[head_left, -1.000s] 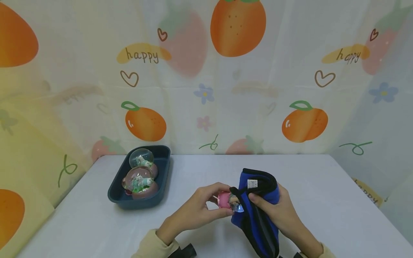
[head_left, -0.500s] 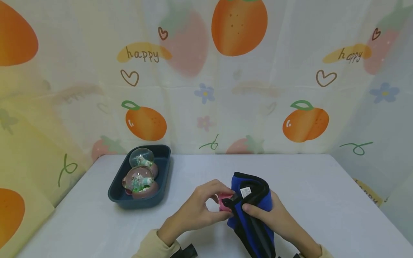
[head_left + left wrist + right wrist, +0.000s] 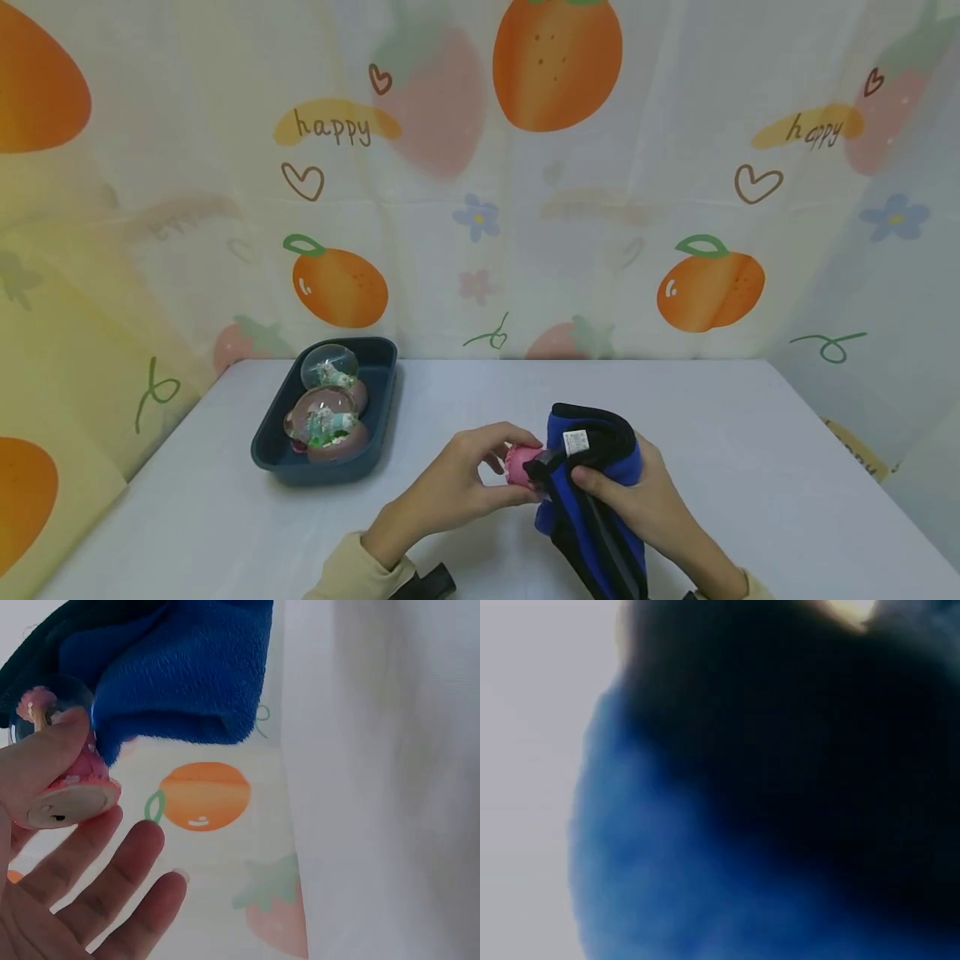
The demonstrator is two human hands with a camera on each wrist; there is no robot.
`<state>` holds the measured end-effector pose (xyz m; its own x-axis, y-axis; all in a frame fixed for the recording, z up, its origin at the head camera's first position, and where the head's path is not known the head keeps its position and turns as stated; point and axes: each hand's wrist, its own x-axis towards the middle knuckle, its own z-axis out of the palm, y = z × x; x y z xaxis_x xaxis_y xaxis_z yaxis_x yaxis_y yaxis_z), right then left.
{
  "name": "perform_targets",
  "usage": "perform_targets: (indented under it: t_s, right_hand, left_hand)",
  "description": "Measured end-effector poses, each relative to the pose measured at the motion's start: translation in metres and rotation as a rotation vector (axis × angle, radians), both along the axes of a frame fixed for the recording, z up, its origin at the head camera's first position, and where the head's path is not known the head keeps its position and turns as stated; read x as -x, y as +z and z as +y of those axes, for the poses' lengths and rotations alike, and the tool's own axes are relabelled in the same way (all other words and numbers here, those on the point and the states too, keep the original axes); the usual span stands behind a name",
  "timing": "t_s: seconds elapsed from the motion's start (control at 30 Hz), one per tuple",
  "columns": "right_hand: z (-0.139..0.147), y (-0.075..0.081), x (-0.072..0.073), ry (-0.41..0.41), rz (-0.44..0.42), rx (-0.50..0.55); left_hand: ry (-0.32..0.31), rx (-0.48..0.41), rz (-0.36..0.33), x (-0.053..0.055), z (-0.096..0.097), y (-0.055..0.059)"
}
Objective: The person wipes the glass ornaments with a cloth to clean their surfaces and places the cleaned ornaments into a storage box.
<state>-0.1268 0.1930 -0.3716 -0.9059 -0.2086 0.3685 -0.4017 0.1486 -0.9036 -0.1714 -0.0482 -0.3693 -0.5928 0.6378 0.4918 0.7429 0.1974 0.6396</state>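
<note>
Near the front middle of the table, my left hand (image 3: 461, 483) pinches a small snow globe (image 3: 518, 465) by its pink base. In the left wrist view, the snow globe (image 3: 75, 801) shows its pale underside, and the thumb lies across its clear dome. My right hand (image 3: 663, 500) grips a folded blue cloth (image 3: 572, 498) with black edging and a white tag, thumb in front. A black fold of the cloth covers the dome in the head view. Blurred blue and black cloth (image 3: 667, 862) fills most of the right wrist view, where the hand is hidden.
At the left back of the white table (image 3: 450, 400) stands a dark blue tray (image 3: 315, 475). Two larger snow globes (image 3: 327, 417) with brownish-pink bases lie in it. A fruit-printed curtain (image 3: 435, 275) hangs behind the table.
My right hand has brought the cloth left and slightly down over the snow globe's dome, then shifted it slightly back right. My left hand has barely moved.
</note>
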Motion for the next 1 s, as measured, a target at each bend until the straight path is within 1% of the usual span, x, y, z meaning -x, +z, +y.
perform_targets:
  t_s: [0.07, 0.1, 0.2, 0.33, 0.43, 0.5, 0.57, 0.67, 0.8, 0.87, 0.93, 1.0]
  right_hand:
    - [0.000, 0.001, 0.000, -0.005, 0.011, 0.011]
    - [0.000, 0.001, 0.000, -0.004, 0.003, 0.018]
    - [0.001, 0.003, 0.000, 0.020, -0.075, 0.028]
    - [0.000, 0.003, -0.002, 0.075, -0.180, 0.007]
    - [-0.002, 0.002, -0.002, 0.123, -0.204, -0.011]
    - [-0.004, 0.002, -0.003, 0.136, -0.219, -0.002]
    - [-0.006, 0.002, -0.004, 0.126, -0.223, 0.004]
    - [-0.007, 0.003, -0.005, 0.084, -0.214, 0.017]
    - [-0.006, 0.004, -0.006, 0.027, -0.166, 0.016]
    - [-0.005, 0.003, -0.006, 0.010, -0.134, 0.019]
    - [-0.004, 0.003, -0.005, 0.017, -0.110, 0.029]
    - [-0.003, 0.002, -0.004, 0.051, -0.114, 0.049]
  left_hand:
    - [-0.009, -0.005, -0.001, 0.000, -0.001, 0.000]
    - [-0.011, -0.008, 0.001, 0.000, -0.001, 0.000]
    - [-0.001, -0.022, 0.033, -0.001, -0.001, 0.001]
    - [0.049, -0.030, 0.090, -0.002, 0.000, 0.000]
    - [0.099, -0.018, 0.123, -0.004, 0.001, -0.001]
    - [0.120, -0.012, 0.142, -0.005, 0.003, -0.001]
    - [0.128, -0.013, 0.155, -0.006, 0.005, -0.003]
    - [0.124, -0.025, 0.167, -0.007, 0.007, -0.004]
    - [0.119, -0.028, 0.181, -0.009, 0.008, -0.003]
    - [0.114, -0.020, 0.200, -0.010, 0.008, -0.002]
    - [0.110, -0.015, 0.228, -0.012, 0.009, -0.001]
    - [0.115, -0.013, 0.260, -0.012, 0.009, 0.000]
